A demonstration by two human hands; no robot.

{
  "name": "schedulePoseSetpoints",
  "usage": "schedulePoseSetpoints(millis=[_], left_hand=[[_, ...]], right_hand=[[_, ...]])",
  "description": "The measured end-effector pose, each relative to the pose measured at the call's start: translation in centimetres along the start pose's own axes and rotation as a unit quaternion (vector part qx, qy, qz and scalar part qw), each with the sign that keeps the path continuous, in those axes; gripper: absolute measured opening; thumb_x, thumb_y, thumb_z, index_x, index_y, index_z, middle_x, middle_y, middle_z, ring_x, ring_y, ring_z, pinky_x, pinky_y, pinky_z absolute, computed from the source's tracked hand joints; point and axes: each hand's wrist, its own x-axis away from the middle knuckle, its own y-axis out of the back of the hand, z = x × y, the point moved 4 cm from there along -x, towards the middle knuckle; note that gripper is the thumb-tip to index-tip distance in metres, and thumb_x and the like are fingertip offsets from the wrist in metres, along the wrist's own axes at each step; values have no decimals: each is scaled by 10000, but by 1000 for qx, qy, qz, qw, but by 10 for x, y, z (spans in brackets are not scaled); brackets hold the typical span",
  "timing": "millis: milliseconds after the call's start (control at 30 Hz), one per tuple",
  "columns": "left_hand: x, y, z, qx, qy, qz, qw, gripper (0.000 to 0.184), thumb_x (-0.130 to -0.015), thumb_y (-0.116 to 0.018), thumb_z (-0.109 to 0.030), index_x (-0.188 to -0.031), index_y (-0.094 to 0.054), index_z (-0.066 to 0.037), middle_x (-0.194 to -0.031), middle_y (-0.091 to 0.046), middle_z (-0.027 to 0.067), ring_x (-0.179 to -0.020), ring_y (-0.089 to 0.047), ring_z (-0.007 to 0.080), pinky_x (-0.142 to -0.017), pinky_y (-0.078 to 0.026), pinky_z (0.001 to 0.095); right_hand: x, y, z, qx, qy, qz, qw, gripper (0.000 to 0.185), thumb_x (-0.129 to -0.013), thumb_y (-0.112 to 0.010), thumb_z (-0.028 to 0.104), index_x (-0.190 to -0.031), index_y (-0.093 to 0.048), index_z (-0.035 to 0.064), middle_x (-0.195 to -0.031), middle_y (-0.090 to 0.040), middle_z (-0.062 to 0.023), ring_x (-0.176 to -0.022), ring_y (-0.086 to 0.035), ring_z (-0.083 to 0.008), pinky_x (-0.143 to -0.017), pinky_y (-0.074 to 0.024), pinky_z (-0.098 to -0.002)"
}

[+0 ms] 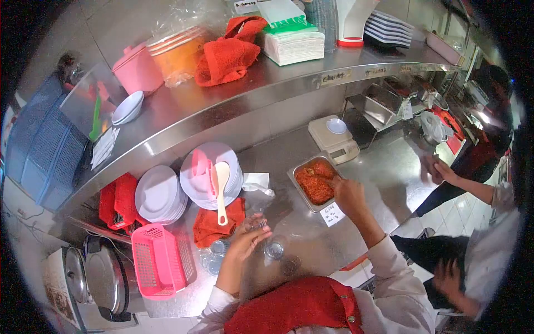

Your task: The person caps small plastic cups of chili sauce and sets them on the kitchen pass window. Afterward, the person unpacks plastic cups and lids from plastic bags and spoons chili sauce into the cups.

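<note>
My right hand [349,195] is closed at the right side of a steel tray [298,194] of red sauce [315,181]; whatever it grips is too hidden to name. My left hand [247,236] holds a small clear plastic cup [257,223] over the counter's front part. Beside that hand, another clear cup [273,249] stands on the steel counter, and several more clear cups [216,257] sit near a folded red cloth [218,220]. A handwritten paper label [331,214] hangs at the tray's lower right edge.
Behind the tray is a scale [334,139] with a small white dish. Stacked plates [211,167], a rice paddle [222,189] and a pink basket [158,261] are at the left. A steel shelf [222,106] crosses above. Another person [489,245] stands at the right, hands near the counter.
</note>
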Motion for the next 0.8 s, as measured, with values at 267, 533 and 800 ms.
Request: schedulePoseSetpoints(millis=[267,533,800], left_hand=[[-2,-10,-12,110,-29,114,987,557,-779,-570,26,-1311,-407,43,-1160,-546,179,-1064,-587,329,-1022,-447,503],[-5,-24,-16,7,-79,69,994,528,-847,-557,51,-1342,-381,-8,-1256,-514,172,-1170,-535,299,-1058,-414,477],[-68,-26,0,-201,-198,-8,959,522,-762,-762,-9,-1146,-412,-61,-1222,-532,113,-1159,-526,207,-951,-467,357]], right_hand=[[7,-2,-3,-65,-3,4,998,139,-870,-511,163,-877,-609,66,-694,-652,-174,-639,-652,-366,-555,-510,-487],[14,0,1,-141,-10,24,990,100,-848,-602,189,-874,-636,98,-777,-665,-153,-705,-634,-383,-617,-497,-489],[22,-47,-41,-394,-104,88,909,144,-839,-632,149,-866,-663,10,-667,-656,-116,-584,-634,-217,-551,-473,-363]])
